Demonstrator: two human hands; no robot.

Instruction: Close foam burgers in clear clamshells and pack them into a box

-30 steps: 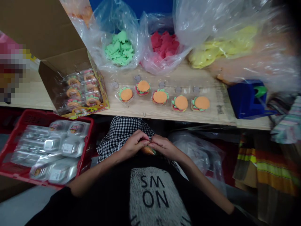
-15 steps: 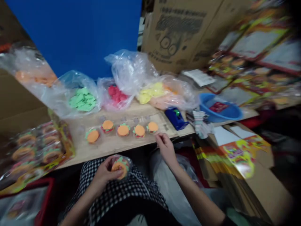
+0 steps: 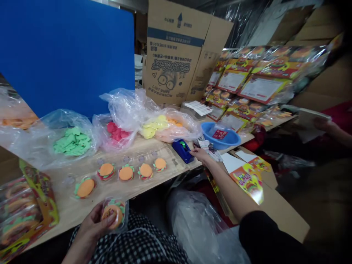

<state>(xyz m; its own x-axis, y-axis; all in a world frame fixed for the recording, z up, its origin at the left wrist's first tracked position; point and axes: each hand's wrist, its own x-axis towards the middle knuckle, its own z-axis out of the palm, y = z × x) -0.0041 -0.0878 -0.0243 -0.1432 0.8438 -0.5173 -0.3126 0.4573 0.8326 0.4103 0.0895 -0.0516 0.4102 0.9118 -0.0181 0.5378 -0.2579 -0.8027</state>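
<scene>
My left hand (image 3: 92,228) is low at the front, shut on a transparent plastic tray (image 3: 114,214) holding a foam toy burger with an orange bun. My right hand (image 3: 200,156) reaches across the wooden table (image 3: 71,209), fingers extended, holding nothing I can see. It is nearest a blue tape dispenser (image 3: 182,151) and a small pile of papers (image 3: 206,147). Several foam burgers in trays stand in a row on the table, among them one at the left (image 3: 85,187) and one at the right (image 3: 160,164).
Plastic bags of green (image 3: 72,142), red (image 3: 116,132) and yellow (image 3: 154,127) foam pieces line the table's back. Behind them are a blue basin (image 3: 220,136), a cardboard carton (image 3: 173,55) and packaged toy sets (image 3: 253,82). A co-worker's hand (image 3: 321,124) holds a card at the right.
The view has swung up and away from my lap. My right hand has moved from the table's front edge to beside the tape dispenser. My left hand keeps the tray.
</scene>
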